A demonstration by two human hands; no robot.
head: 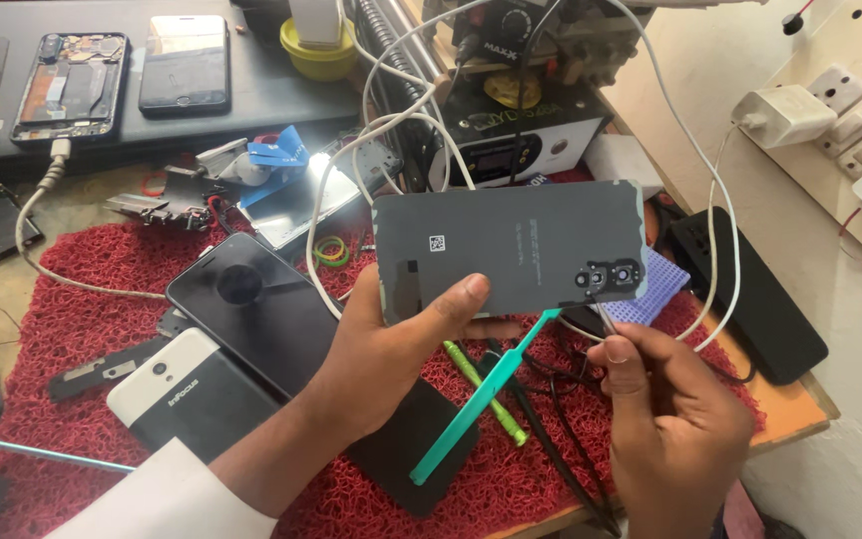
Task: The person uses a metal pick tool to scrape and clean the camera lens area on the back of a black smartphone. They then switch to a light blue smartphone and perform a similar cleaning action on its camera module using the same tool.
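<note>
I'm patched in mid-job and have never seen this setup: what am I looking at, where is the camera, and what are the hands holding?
There is no machine here, just a person's two bare hands, filmed from a camera on their head looking down. The left hand holds a grey phone back cover, inner side up, with its camera cut-out to the right. The right hand pinches thin metal tweezers whose tips reach toward that cut-out. A teal plastic pry tool slants below the cover; I cannot tell which hand steadies it. Underneath lies a red mesh mat with a black phone, a white phone and white cables.
</note>
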